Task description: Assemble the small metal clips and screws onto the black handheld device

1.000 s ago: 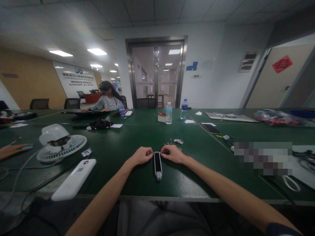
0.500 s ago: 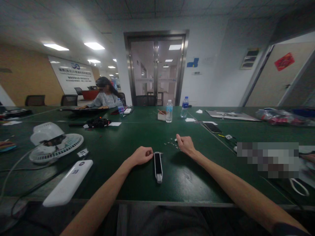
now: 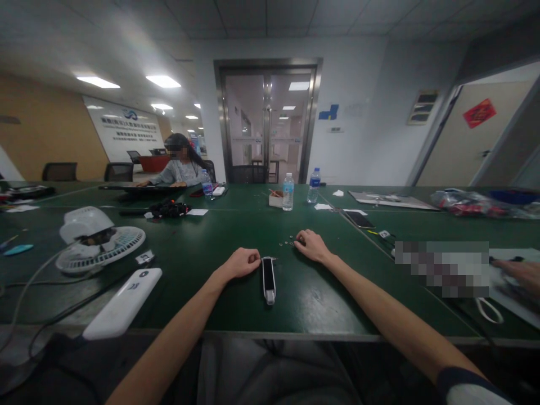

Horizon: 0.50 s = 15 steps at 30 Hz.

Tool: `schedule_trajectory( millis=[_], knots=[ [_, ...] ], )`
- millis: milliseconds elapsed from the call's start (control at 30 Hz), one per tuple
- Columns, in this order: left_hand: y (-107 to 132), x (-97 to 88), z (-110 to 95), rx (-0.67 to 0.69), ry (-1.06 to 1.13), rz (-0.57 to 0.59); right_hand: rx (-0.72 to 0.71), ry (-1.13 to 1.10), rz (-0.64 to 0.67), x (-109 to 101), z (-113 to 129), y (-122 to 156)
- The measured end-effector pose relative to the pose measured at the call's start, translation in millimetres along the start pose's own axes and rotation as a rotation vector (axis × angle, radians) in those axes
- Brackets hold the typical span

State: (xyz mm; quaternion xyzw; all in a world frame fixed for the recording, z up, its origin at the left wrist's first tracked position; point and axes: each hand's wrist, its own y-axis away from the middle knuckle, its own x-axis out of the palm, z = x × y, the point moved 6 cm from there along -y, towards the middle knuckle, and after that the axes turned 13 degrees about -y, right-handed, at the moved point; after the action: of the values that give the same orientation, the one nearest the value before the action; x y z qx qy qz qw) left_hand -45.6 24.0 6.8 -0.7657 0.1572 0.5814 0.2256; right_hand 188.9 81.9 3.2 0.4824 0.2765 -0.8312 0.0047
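Observation:
My left hand [image 3: 242, 262] rests on the green table with its fingers curled; whatever they grip is too small or hidden to make out. Right beside those fingers lies a slim, white-edged device [image 3: 268, 280] with a long dark face and a pale lower end. A thin metal piece shows at the device's top. My right hand [image 3: 311, 246] is lowered over a scatter of tiny ring-shaped parts [image 3: 287, 243]. Its fingers point down, bent and slightly apart, with their tips at the edge of the scatter. Some parts are hidden behind it.
On the left are a white fan [image 3: 101, 247] and a long white case [image 3: 124, 304]. Further back stand a small box [image 3: 275, 199] and water bottles [image 3: 288, 192]. A phone [image 3: 358, 219] lies right of centre. Another person [image 3: 181, 166] sits across; another hand [image 3: 517, 275] shows at right.
My right hand has gone from a closed fist to lowered, loosened fingers and shifted slightly left over the small parts. My left hand keeps its place by the device. The view has shifted slightly.

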Motion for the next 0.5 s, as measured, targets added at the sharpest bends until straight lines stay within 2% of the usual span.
schedule_trajectory(
  millis=[167,500],
  knots=[
    [0.9,-0.2,-0.9,0.017,0.006,-0.002,-0.01,0.02,0.107,8.9,-2.1,-1.4],
    [-0.5,1.4,0.1,0.029,0.001,0.057,0.031,0.001,0.198,14.8,-3.6,-9.2]
  ],
)
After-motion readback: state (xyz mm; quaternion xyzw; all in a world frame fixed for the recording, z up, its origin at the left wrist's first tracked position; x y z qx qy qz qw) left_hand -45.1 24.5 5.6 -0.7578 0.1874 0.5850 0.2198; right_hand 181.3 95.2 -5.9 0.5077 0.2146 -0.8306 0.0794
